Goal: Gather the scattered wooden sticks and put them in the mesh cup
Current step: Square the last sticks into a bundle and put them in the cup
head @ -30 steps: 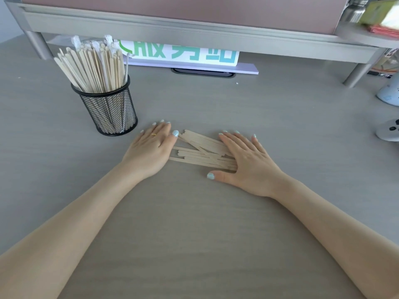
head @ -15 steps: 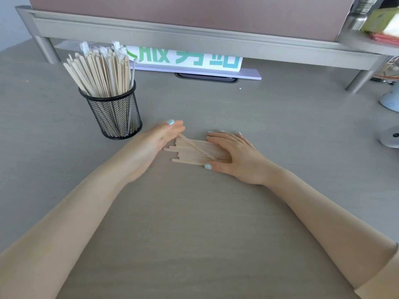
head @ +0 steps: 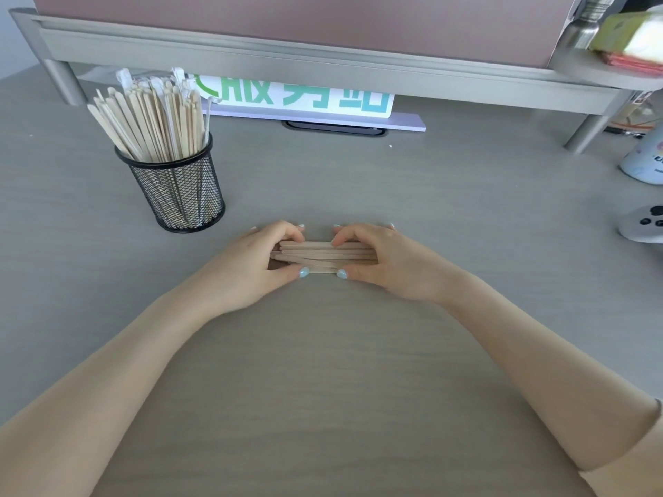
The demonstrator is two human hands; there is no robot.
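Several flat wooden sticks [head: 319, 255] lie in a neat, roughly parallel bundle on the grey desk, running left to right. My left hand [head: 262, 261] curls around the bundle's left end, thumb in front and fingers behind. My right hand [head: 385, 261] grips the right end the same way. The black mesh cup [head: 179, 193] stands upright to the left and a little farther back, full of thin wooden stirrers [head: 154, 116] that fan out above its rim.
A metal monitor riser [head: 323, 62] spans the back, with a green-lettered sign [head: 297, 98] beneath it. At the right edge sit a white controller [head: 644, 224] and a white container [head: 645, 163]. A metal bottle [head: 588, 21] stands on the riser's right end.
My hands were flat on the spread sticks; they swept inward, squared the sticks into one aligned bundle, and now curl around its two ends.
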